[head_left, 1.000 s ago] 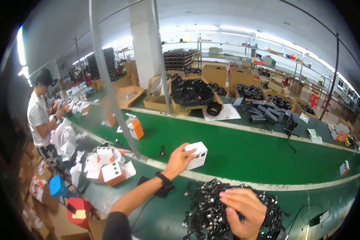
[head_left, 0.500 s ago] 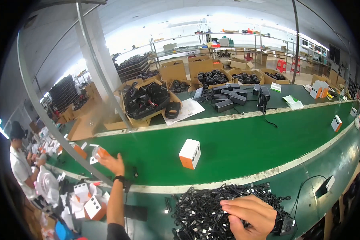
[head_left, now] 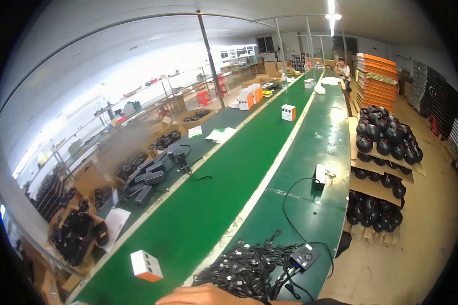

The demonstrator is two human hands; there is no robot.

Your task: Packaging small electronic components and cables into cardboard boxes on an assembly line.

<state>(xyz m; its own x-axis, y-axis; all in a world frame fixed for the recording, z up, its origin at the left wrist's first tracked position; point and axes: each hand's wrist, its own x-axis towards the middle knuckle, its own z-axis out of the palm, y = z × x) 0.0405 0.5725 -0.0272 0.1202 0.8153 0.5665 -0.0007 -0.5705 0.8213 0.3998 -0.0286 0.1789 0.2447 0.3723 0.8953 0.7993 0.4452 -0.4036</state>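
Black cables point(head_left: 239, 269) are heaped by the bench's point(head_left: 305, 218) left edge, just past the right hand point(head_left: 206, 295), can't tell how open or holding what, left hand's out of view.

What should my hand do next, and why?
I'd probably reach for the nearest white-and-orange box: it sits on the green belt, untouched, just up and left of your hand in view, while the other boxes stand farther along.
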